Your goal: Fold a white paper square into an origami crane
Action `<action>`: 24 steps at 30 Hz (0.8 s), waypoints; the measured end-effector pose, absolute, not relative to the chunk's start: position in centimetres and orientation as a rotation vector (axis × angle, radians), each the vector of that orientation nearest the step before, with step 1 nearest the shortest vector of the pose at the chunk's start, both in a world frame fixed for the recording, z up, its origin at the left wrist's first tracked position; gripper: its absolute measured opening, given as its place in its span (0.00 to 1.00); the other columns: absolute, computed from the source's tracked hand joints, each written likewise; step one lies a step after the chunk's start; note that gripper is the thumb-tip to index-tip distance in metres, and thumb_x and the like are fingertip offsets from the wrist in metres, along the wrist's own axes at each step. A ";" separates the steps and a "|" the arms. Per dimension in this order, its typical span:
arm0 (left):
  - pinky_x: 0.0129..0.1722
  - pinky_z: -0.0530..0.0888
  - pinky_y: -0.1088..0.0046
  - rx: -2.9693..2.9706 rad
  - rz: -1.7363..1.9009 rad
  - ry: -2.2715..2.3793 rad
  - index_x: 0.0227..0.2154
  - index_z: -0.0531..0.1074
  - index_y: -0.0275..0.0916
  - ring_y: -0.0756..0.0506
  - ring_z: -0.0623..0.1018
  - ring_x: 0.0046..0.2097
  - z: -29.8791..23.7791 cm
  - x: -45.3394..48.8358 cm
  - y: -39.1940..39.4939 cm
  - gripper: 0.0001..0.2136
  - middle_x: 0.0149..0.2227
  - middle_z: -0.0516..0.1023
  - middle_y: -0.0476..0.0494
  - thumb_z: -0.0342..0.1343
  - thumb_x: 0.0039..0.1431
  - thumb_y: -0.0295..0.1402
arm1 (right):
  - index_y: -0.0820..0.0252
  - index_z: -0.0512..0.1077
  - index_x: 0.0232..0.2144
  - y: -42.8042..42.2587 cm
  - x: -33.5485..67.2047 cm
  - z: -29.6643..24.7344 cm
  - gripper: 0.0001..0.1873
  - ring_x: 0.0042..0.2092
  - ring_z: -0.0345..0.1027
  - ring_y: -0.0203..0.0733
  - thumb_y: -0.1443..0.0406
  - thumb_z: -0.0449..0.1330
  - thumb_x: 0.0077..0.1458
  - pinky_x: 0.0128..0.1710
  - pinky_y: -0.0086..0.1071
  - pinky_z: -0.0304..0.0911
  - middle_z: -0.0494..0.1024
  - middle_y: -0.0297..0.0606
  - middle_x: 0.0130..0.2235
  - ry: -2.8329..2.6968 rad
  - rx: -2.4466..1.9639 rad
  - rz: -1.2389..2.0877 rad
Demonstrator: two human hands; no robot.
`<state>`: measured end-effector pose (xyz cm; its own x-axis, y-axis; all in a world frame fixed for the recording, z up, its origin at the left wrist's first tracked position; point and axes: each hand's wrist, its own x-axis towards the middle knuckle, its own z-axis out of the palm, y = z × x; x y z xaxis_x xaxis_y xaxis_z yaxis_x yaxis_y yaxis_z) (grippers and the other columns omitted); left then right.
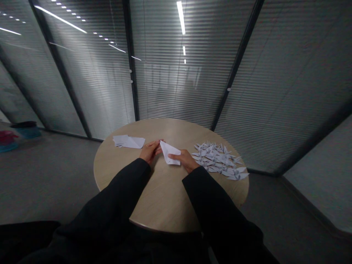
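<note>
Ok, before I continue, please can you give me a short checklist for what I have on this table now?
1. Right hand on the folded white paper: ok, its fingers lie on the paper.
2. Left hand touching the same paper: cannot tell, its fingers are at the paper's upper tip.
3. Folds in the paper sharp: cannot tell, too small to see.
4. White paper sheets in reach: ok, they lie beside the left hand.
5. Paper cranes apart from the right hand: cannot tell, they lie very close to its wrist.
6. Paper well inside the edge of the round wooden table: ok.
</note>
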<state>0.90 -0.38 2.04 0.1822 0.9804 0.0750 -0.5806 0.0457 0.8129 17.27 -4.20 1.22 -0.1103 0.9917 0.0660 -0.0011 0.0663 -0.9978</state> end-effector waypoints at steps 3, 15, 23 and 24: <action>0.25 0.74 0.81 0.870 1.331 0.616 0.30 0.76 0.28 0.52 0.76 0.25 1.7 0.8 -0.1 0.06 0.26 0.78 0.41 0.59 0.52 0.28 | 0.71 0.77 0.28 -4.3 17.3 1.4 0.21 0.26 0.65 0.35 0.60 0.69 0.31 0.26 0.29 0.58 0.77 0.41 0.27 -1.339 -1.150 1.216; 0.28 0.74 0.78 0.884 1.406 0.711 0.28 0.76 0.29 0.52 0.77 0.27 1.9 1.0 -0.5 0.08 0.26 0.78 0.40 0.60 0.50 0.32 | 0.70 0.77 0.31 -4.0 17.2 1.1 0.22 0.27 0.66 0.37 0.59 0.69 0.33 0.28 0.31 0.60 0.77 0.41 0.29 -1.382 -1.139 1.175; 0.28 0.74 0.80 0.871 1.409 0.673 0.27 0.75 0.30 0.53 0.76 0.27 1.8 0.8 -0.3 0.07 0.27 0.78 0.41 0.62 0.48 0.31 | 0.70 0.77 0.31 -4.1 17.3 1.2 0.21 0.29 0.66 0.37 0.60 0.69 0.34 0.29 0.31 0.61 0.77 0.42 0.31 -1.387 -1.119 1.227; 0.28 0.74 0.80 0.869 1.408 0.669 0.27 0.75 0.30 0.53 0.76 0.27 1.8 0.8 -0.3 0.07 0.27 0.78 0.41 0.61 0.48 0.30 | 0.70 0.77 0.31 -4.1 17.3 1.2 0.21 0.29 0.66 0.37 0.60 0.69 0.33 0.30 0.31 0.61 0.77 0.43 0.31 -1.382 -1.119 1.233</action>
<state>0.82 -0.28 1.83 0.0753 0.9922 0.0995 -0.5497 -0.0420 0.8343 17.31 -4.10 1.20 -0.1425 0.9873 0.0703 0.0423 0.0770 -0.9961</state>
